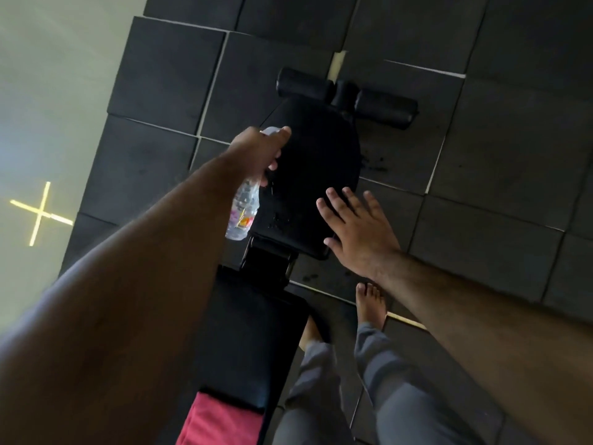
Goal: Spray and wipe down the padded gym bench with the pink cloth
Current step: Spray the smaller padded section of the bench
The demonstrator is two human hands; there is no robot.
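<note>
Bench (308, 175), black and padded, runs from the bottom of the view up to the centre, standing on dark floor tiles (481, 155). Its far pad is rounded at the top end and carries scattered droplets near its near-left corner. Beyond that end sit two foam rollers (346, 94) on a crossbar. A hinge bracket (269, 255) joins the far pad to the near pad.

My left hand (260, 152) is wrapped around a clear spray bottle (244, 210), gripping its neck, with the forefinger stretched over the white trigger head. It hangs over the left edge of the far pad, body downward; the printed label is too blurred to read.

My right hand (356, 229) is open, fingers spread, holding nothing. It lies at the near-right corner of the far pad; whether the palm presses the pad or hovers just above it I cannot tell.

Pink cloth (221, 419) lies on the near pad at the bottom edge of the view, apart from both hands.

My bare foot (372, 303) and grey trouser legs (353, 380) stand on the tiles just right of the bench.
</note>
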